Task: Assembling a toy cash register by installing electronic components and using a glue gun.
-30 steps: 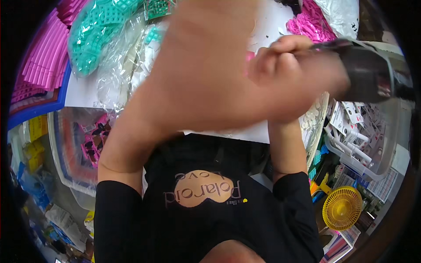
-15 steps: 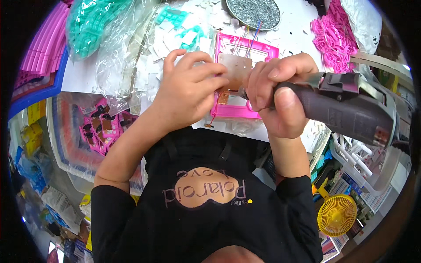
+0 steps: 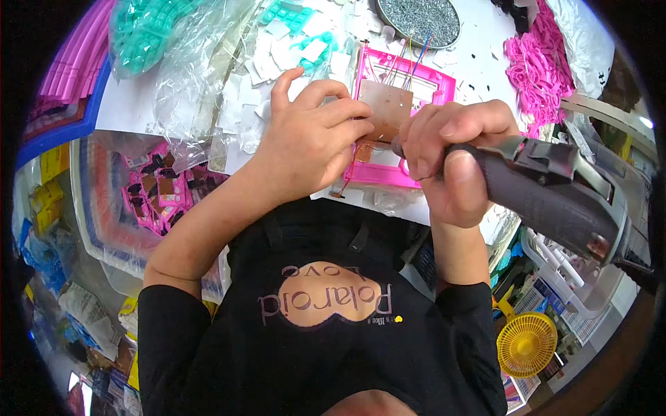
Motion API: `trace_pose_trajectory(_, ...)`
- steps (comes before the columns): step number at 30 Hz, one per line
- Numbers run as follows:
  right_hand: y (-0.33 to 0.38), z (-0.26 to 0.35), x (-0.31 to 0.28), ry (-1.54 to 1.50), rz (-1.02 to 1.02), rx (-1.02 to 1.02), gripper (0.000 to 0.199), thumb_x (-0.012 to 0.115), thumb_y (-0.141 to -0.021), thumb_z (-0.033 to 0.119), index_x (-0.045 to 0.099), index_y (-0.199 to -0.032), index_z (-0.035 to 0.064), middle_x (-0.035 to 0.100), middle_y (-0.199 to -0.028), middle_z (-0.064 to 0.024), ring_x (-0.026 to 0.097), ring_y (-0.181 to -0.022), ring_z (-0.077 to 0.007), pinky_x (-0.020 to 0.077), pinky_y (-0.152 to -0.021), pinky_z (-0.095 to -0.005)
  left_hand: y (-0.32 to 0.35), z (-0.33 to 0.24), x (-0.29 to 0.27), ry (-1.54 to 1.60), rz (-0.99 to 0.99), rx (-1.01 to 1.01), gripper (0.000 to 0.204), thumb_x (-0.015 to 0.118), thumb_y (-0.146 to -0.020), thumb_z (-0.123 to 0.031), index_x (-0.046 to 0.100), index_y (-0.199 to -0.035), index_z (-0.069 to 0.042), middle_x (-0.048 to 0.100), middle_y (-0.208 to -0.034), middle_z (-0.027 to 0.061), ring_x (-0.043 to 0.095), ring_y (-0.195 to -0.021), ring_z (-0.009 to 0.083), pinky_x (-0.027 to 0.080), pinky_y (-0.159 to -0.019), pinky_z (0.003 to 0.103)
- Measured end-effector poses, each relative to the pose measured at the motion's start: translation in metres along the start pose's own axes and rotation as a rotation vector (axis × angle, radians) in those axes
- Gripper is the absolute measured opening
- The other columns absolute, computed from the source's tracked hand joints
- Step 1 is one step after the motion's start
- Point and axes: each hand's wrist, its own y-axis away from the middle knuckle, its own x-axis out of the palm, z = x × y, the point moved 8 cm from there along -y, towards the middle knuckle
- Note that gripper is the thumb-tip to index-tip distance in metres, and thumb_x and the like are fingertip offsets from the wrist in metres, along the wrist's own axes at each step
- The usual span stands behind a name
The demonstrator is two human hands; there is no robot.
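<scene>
On the white table, a pink plastic frame (image 3: 378, 173) holds a brown circuit board (image 3: 387, 111), with thin coloured wires rising from its far edge. My left hand (image 3: 312, 135) grips the frame's left side, index and middle fingertips over the board's edge and little finger raised; the thumb is mostly hidden. My right hand (image 3: 454, 156) is wrapped around a dark grey electric screwdriver (image 3: 555, 187) held nearly level, its nose pointing left over the board's near right part. The bit's tip and any screw under it are not clear to see.
Behind the frame stands a round dish of small metal screws (image 3: 423, 21). White scraps (image 3: 260, 69) and teal keypads (image 3: 316, 48) lie to its left, pink parts (image 3: 534, 76) to its right. A bin of pink assemblies (image 3: 163, 197) sits lower left, a yellow fan (image 3: 527, 343) lower right.
The whole view has shifted slightly, so the table's things sit a little further right. Both hands keep their holds on the frame and screwdriver.
</scene>
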Motion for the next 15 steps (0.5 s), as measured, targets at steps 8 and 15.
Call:
trace_pose_trajectory(8,-0.005,0.015,-0.002,-0.122,0.054,-0.048,0.026,0.062,-0.098,0.024,0.048,-0.11,0.0066,0.055,-0.069,-0.0041,0.05,-0.058,-0.0145,0.0429,-0.057,-0.0306,-0.012,-0.011,-0.001,0.092,-0.078,0.013,0.02,0.078,-0.079,-0.02,0.075,-0.098,-0.018,0.067,-0.102,-0.0064,0.058,-0.111,0.0182,0.022,-0.11,0.061)
trace_pose_trajectory(15,-0.009,0.026,-0.001,-0.132,0.149,-0.084,0.029,0.061,-0.097,0.033,0.05,-0.113,0.0107,0.056,-0.071,-0.0007,0.051,-0.058,-0.0136,0.0401,-0.058,-0.0315,-0.011,-0.009,-0.002,0.134,-0.113,0.011,0.013,0.083,-0.075,-0.019,0.075,-0.086,-0.019,0.066,-0.084,-0.0073,0.062,-0.096,0.0142,0.027,-0.108,0.054)
